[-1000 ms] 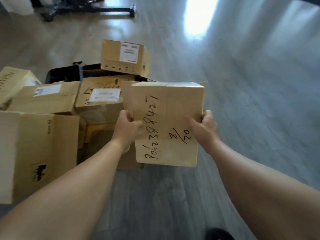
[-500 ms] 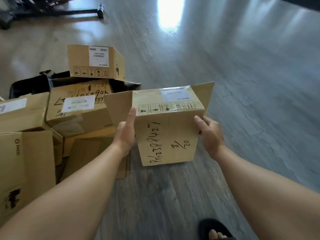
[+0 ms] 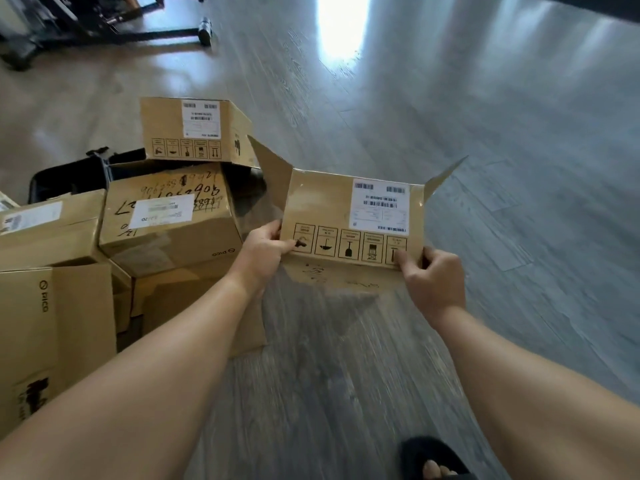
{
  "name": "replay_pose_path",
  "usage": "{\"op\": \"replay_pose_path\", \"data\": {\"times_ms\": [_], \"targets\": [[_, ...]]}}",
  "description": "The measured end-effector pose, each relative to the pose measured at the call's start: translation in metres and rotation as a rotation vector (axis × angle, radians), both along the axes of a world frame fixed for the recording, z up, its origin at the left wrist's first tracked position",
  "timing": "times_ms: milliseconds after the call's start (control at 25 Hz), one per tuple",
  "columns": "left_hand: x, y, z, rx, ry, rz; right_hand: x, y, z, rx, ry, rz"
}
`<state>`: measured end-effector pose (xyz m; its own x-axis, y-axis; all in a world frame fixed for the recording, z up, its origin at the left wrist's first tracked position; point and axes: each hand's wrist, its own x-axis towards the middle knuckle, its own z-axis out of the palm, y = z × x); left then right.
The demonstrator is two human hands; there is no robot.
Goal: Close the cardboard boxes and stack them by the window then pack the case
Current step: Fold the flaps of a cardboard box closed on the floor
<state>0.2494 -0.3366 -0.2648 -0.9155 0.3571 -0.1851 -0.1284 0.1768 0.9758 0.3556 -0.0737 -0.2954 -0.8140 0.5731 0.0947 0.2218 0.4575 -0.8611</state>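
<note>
Over the grey plank floor (image 3: 450,98), just right of the pile of boxes (image 3: 166,216), the held cardboard box (image 3: 349,220) has tipped label-side up, flaps splayed, left hand (image 3: 265,252) and right hand (image 3: 433,278) clamped on its near edge, so closing looks imminent.

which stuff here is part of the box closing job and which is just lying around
Part of the job:
- held cardboard box, side flaps open, gripped by left hand and right hand
- pile of cardboard boxes on the left
- black case behind the pile

Just lying about:
- black wheeled stand
- black slipper on the person's foot
</note>
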Motion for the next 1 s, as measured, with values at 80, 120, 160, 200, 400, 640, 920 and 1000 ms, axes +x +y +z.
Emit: {"op": "replay_pose_path", "data": {"times_ms": [80, 120, 160, 200, 400, 640, 920, 1000], "targets": [[0.005, 0.003, -0.015, -0.095, 0.019, 0.02, 0.011, 0.0, -0.01, 0.121, -0.029, 0.029], [0.008, 0.004, -0.024, -0.162, 0.032, 0.038, 0.015, 0.0, -0.016, 0.188, -0.065, 0.052], [0.011, 0.004, -0.033, -0.231, 0.04, 0.07, 0.018, -0.003, -0.022, 0.251, -0.127, 0.073], [0.011, 0.004, -0.041, -0.295, 0.041, 0.107, 0.02, -0.007, -0.027, 0.297, -0.224, 0.091], [0.019, 0.008, -0.074, -0.675, -0.03, 0.113, 0.028, -0.034, -0.055, 0.268, -0.739, 0.285], [0.03, 0.006, -0.09, -0.623, -0.187, 0.151, 0.024, -0.047, -0.062, 0.172, -0.837, 0.445], [0.041, 0.009, -0.088, -0.645, -0.114, 0.063, 0.021, -0.081, -0.047, 0.377, -0.882, 0.715], [0.041, 0.011, -0.087, -0.656, -0.097, 0.048, 0.006, -0.092, -0.037, 0.344, -0.688, 0.756]]}}
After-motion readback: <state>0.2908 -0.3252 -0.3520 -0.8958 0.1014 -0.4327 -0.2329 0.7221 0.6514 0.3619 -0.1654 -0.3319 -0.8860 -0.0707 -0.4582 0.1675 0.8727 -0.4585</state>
